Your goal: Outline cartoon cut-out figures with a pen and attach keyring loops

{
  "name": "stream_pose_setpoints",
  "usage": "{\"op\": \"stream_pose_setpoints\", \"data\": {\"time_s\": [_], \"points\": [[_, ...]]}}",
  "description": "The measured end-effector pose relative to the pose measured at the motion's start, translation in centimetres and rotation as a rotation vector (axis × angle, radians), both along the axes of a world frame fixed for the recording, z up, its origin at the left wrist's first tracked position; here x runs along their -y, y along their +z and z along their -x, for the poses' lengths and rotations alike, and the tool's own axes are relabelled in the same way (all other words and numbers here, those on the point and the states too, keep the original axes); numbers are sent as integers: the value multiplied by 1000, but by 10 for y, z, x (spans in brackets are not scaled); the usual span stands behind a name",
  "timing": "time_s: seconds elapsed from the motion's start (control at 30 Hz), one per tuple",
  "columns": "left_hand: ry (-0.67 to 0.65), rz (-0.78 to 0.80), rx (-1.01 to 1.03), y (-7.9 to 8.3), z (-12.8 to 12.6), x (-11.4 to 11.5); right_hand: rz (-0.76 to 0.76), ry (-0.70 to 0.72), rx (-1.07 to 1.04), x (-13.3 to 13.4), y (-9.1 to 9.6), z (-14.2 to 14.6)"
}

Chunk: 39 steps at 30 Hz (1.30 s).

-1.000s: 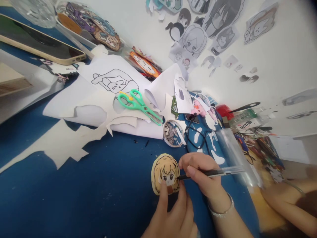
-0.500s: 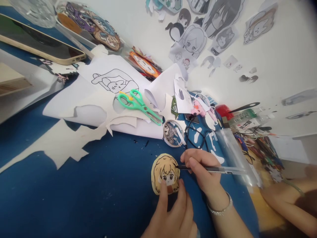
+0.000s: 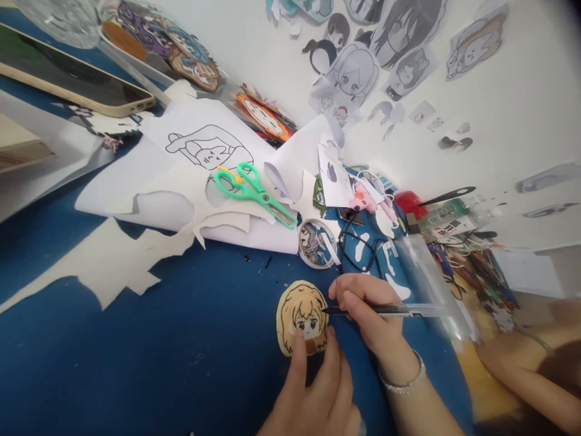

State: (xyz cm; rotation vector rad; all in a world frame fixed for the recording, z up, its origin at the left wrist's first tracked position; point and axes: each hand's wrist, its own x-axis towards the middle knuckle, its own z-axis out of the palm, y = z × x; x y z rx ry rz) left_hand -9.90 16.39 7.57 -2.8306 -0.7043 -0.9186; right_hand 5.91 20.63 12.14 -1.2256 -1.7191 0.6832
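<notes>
A small cutout [image 3: 290,297] of a cartoon head with yellow hair and black outlines lies on the blue table surface. My left hand [image 3: 315,384] rests over its lower part, fingers stretched and spread, with one fingertip on the face and another at the right edge. In my right hand [image 3: 370,309], which wears a bracelet [image 3: 403,384] at the wrist, is a black-tipped pen [image 3: 390,310] with a clear barrel. The pen's tip meets the hair at the cutout's upper right, though whether it touches is too fine to tell.
Green scissors [image 3: 256,192] lie on white paper [image 3: 272,239] and card scraps [image 3: 109,260] behind the cutout. A tape roll [image 3: 316,243] and black cable [image 3: 363,263] sit beyond my right hand. A phone [image 3: 72,72] is at upper left. Another person's arm [image 3: 531,363] shows at right.
The pen tip has shifted very slightly down on the hair, and my right hand with it. My left hand stays on the cutout. The view has shifted slightly.
</notes>
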Motion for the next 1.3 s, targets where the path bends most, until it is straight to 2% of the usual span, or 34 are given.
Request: {"op": "stream_pose_setpoints", "data": {"time_s": [0.33, 0.53, 0.73, 1.1, 1.2, 1.3], "points": [[8, -7, 19, 1, 0, -2, 7, 68, -21, 1, 1, -1], [-7, -19, -5, 3, 2, -3, -1, 16, -13, 0, 1, -2], [2, -17, 7, 2, 1, -3, 7, 81, -21, -1, 2, 0], [8, -20, -10, 3, 3, -4, -7, 23, -11, 1, 1, -1], [-31, -42, -32, 4, 5, -6, -18, -6, -17, 1, 0, -1], [-25, -29, -21, 3, 4, -6, -9, 14, 4, 1, 1, 0]]}}
